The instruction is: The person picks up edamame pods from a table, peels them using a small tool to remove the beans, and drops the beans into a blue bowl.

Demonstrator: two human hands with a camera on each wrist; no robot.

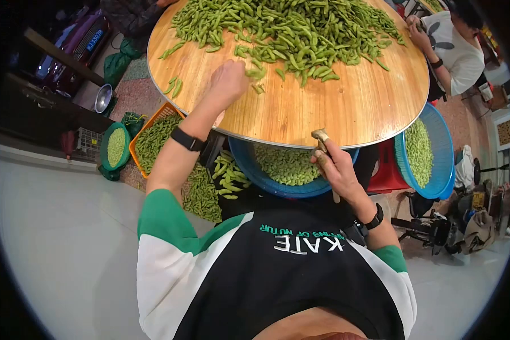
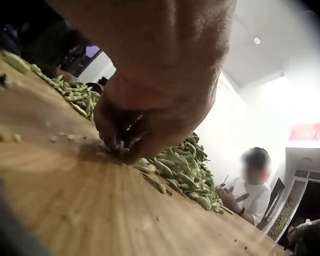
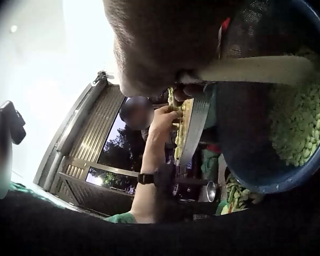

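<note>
We see the left hand (image 1: pixel 230 80) on the table (image 1: pixel 345 113), its fingers bent down so that the tips meet the wood; we cannot tell whether they pinch anything. Just beyond those fingers lie a few loose pods (image 1: pixel 256 73), and farther out from the hand spreads the big pile (image 1: pixel 300 34). Two or three stray pods (image 1: pixel 177 88) lie to its left.

Our right hand (image 1: pixel 339 170), at the table's near edge, grips a pale stick (image 3: pixel 256 70), which juts out past the fist. A brownish piece (image 1: pixel 320 135) shows at the thumb end; we cannot tell what it is. Below this hand, partly under the table, a blue basin (image 1: pixel 292 193) holds pale green beans (image 1: pixel 286 165).

Left of the left forearm stands an orange basket (image 1: pixel 135 148) of pods, with a green tub (image 1: pixel 106 152) of beans farther left. Well to the right of the right hand is a blue basket (image 1: pixel 446 144), also with beans. Beyond it, across the table, we see a person (image 1: pixel 456 54) in a white top.
</note>
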